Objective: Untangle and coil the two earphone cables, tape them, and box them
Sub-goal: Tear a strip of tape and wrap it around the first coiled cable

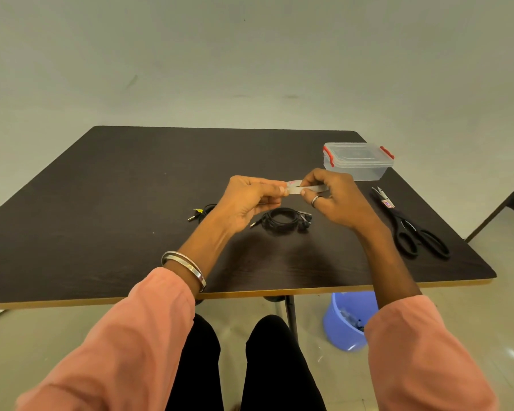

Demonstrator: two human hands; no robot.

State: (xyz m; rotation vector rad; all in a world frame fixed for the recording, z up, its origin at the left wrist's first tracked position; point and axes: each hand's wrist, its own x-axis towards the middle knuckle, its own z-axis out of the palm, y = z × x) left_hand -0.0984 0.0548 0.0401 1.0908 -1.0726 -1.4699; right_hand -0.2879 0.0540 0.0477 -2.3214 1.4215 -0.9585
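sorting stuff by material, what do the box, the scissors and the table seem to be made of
Box: clear plastic, glossy, see-through walls; red clips, likely plastic too.
Scissors: black handles, probably matte plastic; the blades look dark, likely metal, though that is hard to tell.
Table: dark wood-grain top, likely laminate over board, with a faint sheen and a lighter edge band.

Dark matt wood-grain table (101, 203), clear glossy plastic box (357, 164), shiny metal bangle (184, 266), soft pink cloth sleeves (125, 336).
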